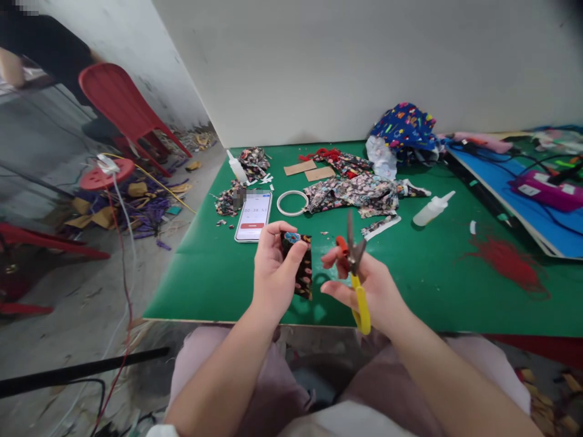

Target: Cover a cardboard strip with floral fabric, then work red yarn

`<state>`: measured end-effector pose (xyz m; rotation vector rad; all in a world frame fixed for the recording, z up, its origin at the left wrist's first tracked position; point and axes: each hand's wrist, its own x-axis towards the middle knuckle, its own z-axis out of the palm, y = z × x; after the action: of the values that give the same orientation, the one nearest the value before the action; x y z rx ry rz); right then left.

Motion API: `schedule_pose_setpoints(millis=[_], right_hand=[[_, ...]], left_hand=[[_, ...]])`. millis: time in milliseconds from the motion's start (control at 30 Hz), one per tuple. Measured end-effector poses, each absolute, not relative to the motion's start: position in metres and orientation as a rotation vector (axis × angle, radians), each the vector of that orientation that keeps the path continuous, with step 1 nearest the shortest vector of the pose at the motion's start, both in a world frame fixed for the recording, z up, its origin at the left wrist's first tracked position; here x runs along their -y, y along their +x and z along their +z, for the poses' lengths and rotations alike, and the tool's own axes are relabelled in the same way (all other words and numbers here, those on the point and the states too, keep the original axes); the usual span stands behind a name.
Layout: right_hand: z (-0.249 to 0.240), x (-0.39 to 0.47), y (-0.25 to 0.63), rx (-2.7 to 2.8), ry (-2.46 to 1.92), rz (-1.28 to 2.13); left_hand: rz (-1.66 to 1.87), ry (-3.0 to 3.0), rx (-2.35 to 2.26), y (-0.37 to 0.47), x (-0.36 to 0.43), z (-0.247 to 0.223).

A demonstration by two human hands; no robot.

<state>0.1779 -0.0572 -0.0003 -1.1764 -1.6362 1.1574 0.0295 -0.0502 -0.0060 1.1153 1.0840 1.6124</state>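
My left hand point(274, 267) is closed on a small dark piece of floral fabric point(304, 276), thumb pressed on its front near a blue flower. To its right, my right hand point(376, 291) holds scissors point(361, 303) with a yellow handle. Their blades point up and away from me, slightly parted. Something red point(342, 245) shows at the fingers beside the blades; whether it is part of the scissors I cannot tell. The thumb and fingertips of this hand are apart, facing the fabric without touching it.
On the green table point(204, 279) lie a phone point(254, 215) with a running timer, a white ring point(292, 203), floral cloth point(350, 194), a squeeze bottle point(432, 209) and red threads point(510, 261). A blue board point(537, 206) sits right. Red chairs point(121, 103) and a person point(50, 54) are left.
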Motion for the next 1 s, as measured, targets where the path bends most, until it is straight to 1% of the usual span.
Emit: schedule_pose_setpoints(millis=[167, 233, 333, 467, 600, 767, 1000], right_hand=[[-0.016, 0.059, 0.162, 1.508, -1.216, 1.280], [-0.024, 0.057, 0.161, 1.463, -1.205, 1.276], [-0.028, 0.055, 0.165, 1.496, -1.220, 1.197], [-0.017, 0.054, 0.173, 1.699, -1.233, 1.034], [-0.002, 0.053, 0.182, 1.876, -1.195, 0.940], [0.004, 0.047, 0.191, 1.976, -1.197, 0.893], [0.005, 0.051, 0.189, 2.097, -1.219, 0.822]], left_hand=[[1.734, 1.118, -1.171, 0.032, 0.049, -0.008], [1.765, 1.169, -1.209, 0.031, 0.049, -0.006], [1.718, 1.250, -1.283, 0.028, 0.048, -0.004], [1.633, 1.258, -1.217, 0.023, 0.048, -0.003], [1.619, 1.155, -1.110, 0.019, 0.049, -0.001], [1.621, 1.040, -1.058, 0.019, 0.051, 0.004], [1.591, 1.077, -1.051, 0.021, 0.055, 0.004]])
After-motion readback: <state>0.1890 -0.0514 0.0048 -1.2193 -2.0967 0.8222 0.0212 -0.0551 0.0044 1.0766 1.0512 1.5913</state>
